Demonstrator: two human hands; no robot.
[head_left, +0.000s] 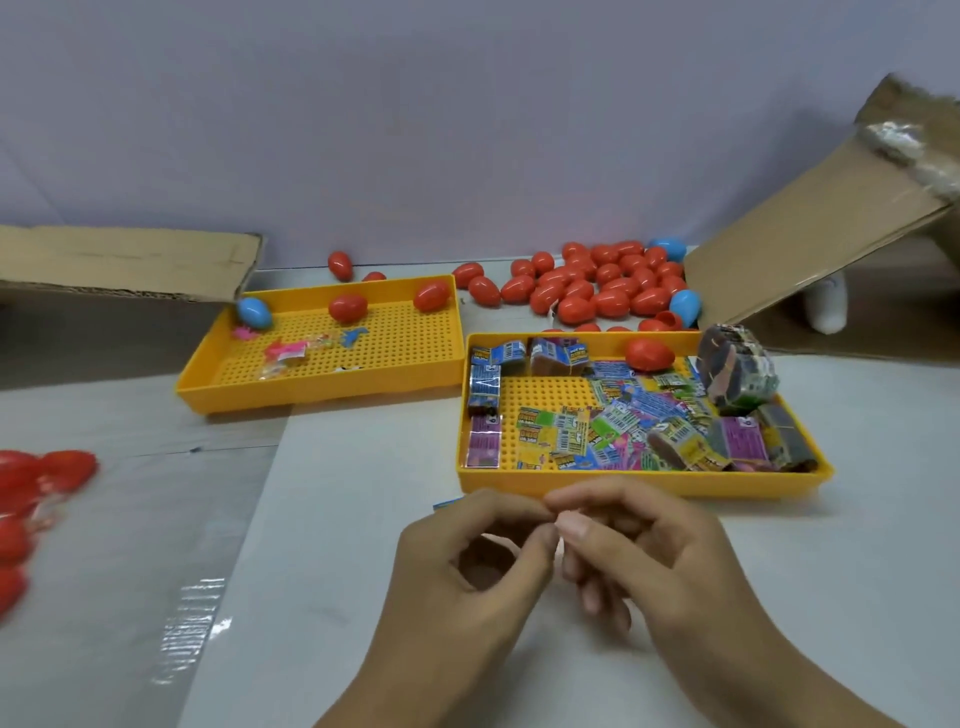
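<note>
While both hands meet low in the middle of the view, just in front of a yellow tray, the left hand (467, 566) and right hand (654, 561) curl inward and pinch a small pale piece (559, 535) between their fingertips. It is too small to identify. It is held just above the white desk (363, 493). A blue slip (448, 503) peeks out beyond the left fingers.

The near tray (623, 486) holds a loose heap of printed leaflets (623, 421), several banded bundles (735, 369) and one red egg (649, 353). A second yellow tray (322, 402), farther left, holds a blue egg (254, 312), two red eggs (347, 307) and a few small bagged toys (283, 353).

Behind the trays lies a large pile of closed plastic eggs (597, 286), mostly red, between two cardboard boxes (810, 249). More red eggs (31, 499) sit at the far left edge.

The work looks partway through. Many eggs are closed, though whether they are filled cannot be told. Plenty of leaflets remain, only a few toys, and no egg is in hand.
</note>
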